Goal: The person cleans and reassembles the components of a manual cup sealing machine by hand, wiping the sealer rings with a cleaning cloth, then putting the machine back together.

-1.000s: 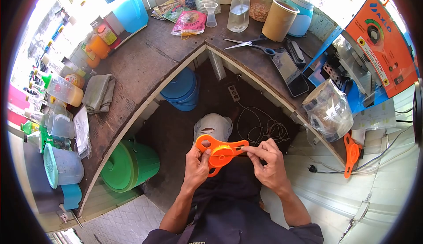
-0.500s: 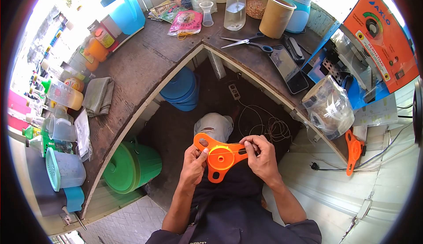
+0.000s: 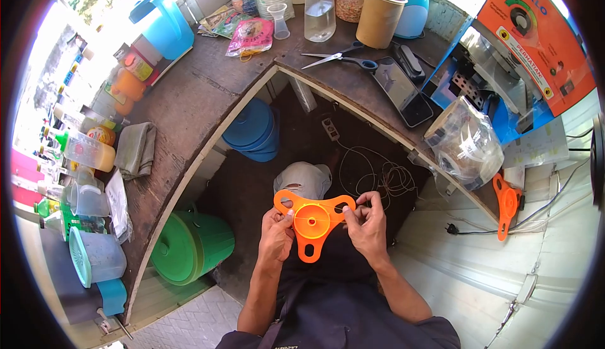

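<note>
Left hand: lower centre; forearm raised from the bottom edge, we see thumb and fingers gripping the left lobe.
Right hand: fingers bent at the right lobe's tip; whether pinching it, we cannot tell.
Orange three-lobed piece: lower centre, between both hands, partly covering a pale knee.
Scissors: upper centre, blades apart, near a phone.
Green bucket: lower left, lidded.

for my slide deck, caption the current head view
Left hand holds an orange three-lobed piece, right hand at one lobe.
</note>
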Tool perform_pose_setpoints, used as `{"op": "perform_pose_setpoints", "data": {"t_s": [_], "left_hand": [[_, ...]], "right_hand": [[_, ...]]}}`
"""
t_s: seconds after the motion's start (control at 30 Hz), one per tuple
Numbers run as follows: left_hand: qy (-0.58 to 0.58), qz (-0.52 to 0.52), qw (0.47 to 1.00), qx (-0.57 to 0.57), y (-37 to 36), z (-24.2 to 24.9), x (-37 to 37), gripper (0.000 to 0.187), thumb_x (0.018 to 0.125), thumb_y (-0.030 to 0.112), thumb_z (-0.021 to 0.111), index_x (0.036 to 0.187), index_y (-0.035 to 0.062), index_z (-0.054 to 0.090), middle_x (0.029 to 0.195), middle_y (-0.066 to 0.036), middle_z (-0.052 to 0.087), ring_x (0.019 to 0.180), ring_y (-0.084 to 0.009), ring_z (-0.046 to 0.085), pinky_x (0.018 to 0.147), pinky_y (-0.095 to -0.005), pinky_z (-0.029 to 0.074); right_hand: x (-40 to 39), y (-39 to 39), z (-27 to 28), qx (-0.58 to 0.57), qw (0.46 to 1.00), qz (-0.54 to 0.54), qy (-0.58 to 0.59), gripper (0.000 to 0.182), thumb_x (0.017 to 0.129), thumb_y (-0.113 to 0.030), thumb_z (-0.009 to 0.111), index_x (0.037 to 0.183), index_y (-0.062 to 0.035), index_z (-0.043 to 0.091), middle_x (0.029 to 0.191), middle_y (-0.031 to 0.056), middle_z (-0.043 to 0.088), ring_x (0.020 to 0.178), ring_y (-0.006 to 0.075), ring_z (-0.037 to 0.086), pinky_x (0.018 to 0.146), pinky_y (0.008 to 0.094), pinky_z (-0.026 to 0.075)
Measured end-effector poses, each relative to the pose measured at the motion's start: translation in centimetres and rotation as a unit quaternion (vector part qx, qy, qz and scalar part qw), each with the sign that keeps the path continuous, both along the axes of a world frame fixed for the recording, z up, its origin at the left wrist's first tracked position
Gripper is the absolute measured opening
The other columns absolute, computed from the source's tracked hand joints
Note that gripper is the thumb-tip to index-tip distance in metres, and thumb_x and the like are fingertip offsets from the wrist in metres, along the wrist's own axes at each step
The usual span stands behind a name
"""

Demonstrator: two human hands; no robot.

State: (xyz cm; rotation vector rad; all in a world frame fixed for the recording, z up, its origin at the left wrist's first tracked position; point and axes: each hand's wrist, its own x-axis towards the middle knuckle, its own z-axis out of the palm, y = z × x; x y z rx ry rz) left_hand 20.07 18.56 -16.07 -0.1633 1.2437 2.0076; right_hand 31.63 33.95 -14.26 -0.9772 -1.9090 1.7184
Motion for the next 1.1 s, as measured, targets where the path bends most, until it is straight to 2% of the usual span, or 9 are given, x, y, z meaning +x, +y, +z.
{"op": "perform_pose_setpoints", "data": {"t_s": [0.13, 0.33, 0.53, 0.63, 0.7, 0.8, 0.93, 1.03, 1.1], "left_hand": [[-0.033, 0.021, 0.999, 0.017, 0.2, -1.2, -0.5, 0.019, 0.094, -0.001, 0.046, 0.112, -0.0059, 0.053, 0.101, -0.014, 0.064, 0.089, -0.0198, 0.066, 0.084, -0.0324, 0.055], [-0.096, 0.066, 0.993, 0.030, 1.0, -3.0, -0.7, 0.019, 0.094, -0.002, 0.045, 0.111, -0.0082, 0.052, 0.106, -0.017, 0.062, 0.095, -0.0240, 0.065, 0.090, -0.0351, 0.053], [-0.032, 0.089, 0.995, 0.010, 1.9, -2.2, 0.0, 0.018, 0.094, -0.002, 0.047, 0.110, -0.0078, 0.053, 0.108, -0.017, 0.061, 0.098, -0.0237, 0.064, 0.092, -0.0359, 0.052], [0.019, 0.098, 0.995, 0.002, 2.6, -1.6, 0.3, 0.018, 0.094, -0.001, 0.047, 0.110, -0.0072, 0.053, 0.109, -0.017, 0.061, 0.098, -0.0234, 0.064, 0.091, -0.0356, 0.053], [0.034, 0.102, 0.994, 0.005, 2.8, -1.6, 0.0, 0.018, 0.094, -0.001, 0.047, 0.110, -0.0069, 0.053, 0.109, -0.017, 0.061, 0.098, -0.0233, 0.064, 0.091, -0.0353, 0.053], [0.018, 0.104, 0.994, 0.002, 3.0, -1.6, -0.5, 0.017, 0.095, -0.001, 0.047, 0.109, -0.0068, 0.053, 0.109, -0.016, 0.061, 0.097, -0.0230, 0.064, 0.090, -0.0350, 0.053], [-0.025, 0.079, 0.996, 0.022, 3.4, -2.3, -1.3, 0.018, 0.095, -0.001, 0.046, 0.111, -0.0077, 0.052, 0.110, -0.017, 0.060, 0.097, -0.0230, 0.064, 0.089, -0.0356, 0.054], [-0.053, 0.086, 0.995, 0.025, 3.9, -1.5, -1.6, 0.019, 0.095, -0.001, 0.044, 0.111, -0.0083, 0.051, 0.111, -0.017, 0.060, 0.098, -0.0236, 0.064, 0.090, -0.0362, 0.054], [-0.068, 0.090, 0.993, 0.026, 4.2, -1.2, -1.8, 0.019, 0.095, -0.001, 0.044, 0.111, -0.0084, 0.051, 0.111, -0.017, 0.060, 0.098, -0.0239, 0.064, 0.090, -0.0365, 0.054]], "right_hand": [[-0.2, -1.9, -0.9, -0.216, 0.971, -0.047, 0.092, 0.025, 0.089, -0.004, 0.062, 0.101, -0.0046, 0.040, 0.064, 0.0039, 0.057, 0.055, 0.0070, 0.055, 0.049, 0.0204, 0.042], [0.3, -3.6, -2.3, -0.291, 0.949, -0.065, 0.101, 0.030, 0.084, 0.001, 0.066, 0.100, -0.0073, 0.042, 0.063, -0.0043, 0.046, 0.054, 0.0019, 0.043, 0.051, 0.0165, 0.035], [0.6, -4.1, -3.0, -0.141, 0.986, -0.064, 0.067, 0.017, 0.077, 0.007, 0.059, 0.088, -0.0036, 0.050, 0.065, -0.0041, 0.042, 0.058, 0.0016, 0.039, 0.052, 0.0205, 0.034], [0.6, -3.9, -1.5, -0.032, 0.999, -0.034, 0.024, 0.011, 0.078, 0.005, 0.058, 0.087, -0.0012, 0.057, 0.067, 0.0000, 0.045, 0.059, 0.0048, 0.042, 0.052, 0.0224, 0.037], [0.8, -3.6, -1.4, 0.107, 0.994, -0.007, -0.012, 0.013, 0.080, 0.004, 0.057, 0.090, -0.0016, 0.061, 0.069, 0.0034, 0.048, 0.062, 0.0105, 0.045, 0.056, 0.0238, 0.039], [0.7, -3.1, -2.2, 0.215, 0.975, -0.006, 0.063, 0.010, 0.080, 0.003, 0.059, 0.088, -0.0018, 0.062, 0.072, 0.0091, 0.049, 0.068, 0.0157, 0.048, 0.057, 0.0273, 0.042], [1.2, -2.8, -2.2, 0.283, 0.957, 0.005, 0.060, 0.008, 0.079, 0.003, 0.063, 0.086, -0.0016, 0.062, 0.082, 0.0096, 0.051, 0.075, 0.0184, 0.050, 0.060, 0.0301, 0.043], [1.4, -3.0, -2.1, 0.216, 0.975, -0.021, 0.047, 0.009, 0.078, 0.003, 0.066, 0.085, -0.0015, 0.062, 0.091, 0.0091, 0.051, 0.079, 0.0214, 0.050, 0.065, 0.0311, 0.044], [1.5, -2.9, -1.8, 0.278, 0.958, -0.021, 0.067, 0.014, 0.074, 0.005, 0.067, 0.085, -0.0031, 0.063, 0.098, 0.0079, 0.054, 0.080, 0.0216, 0.051, 0.069, 0.0311, 0.044]]}}
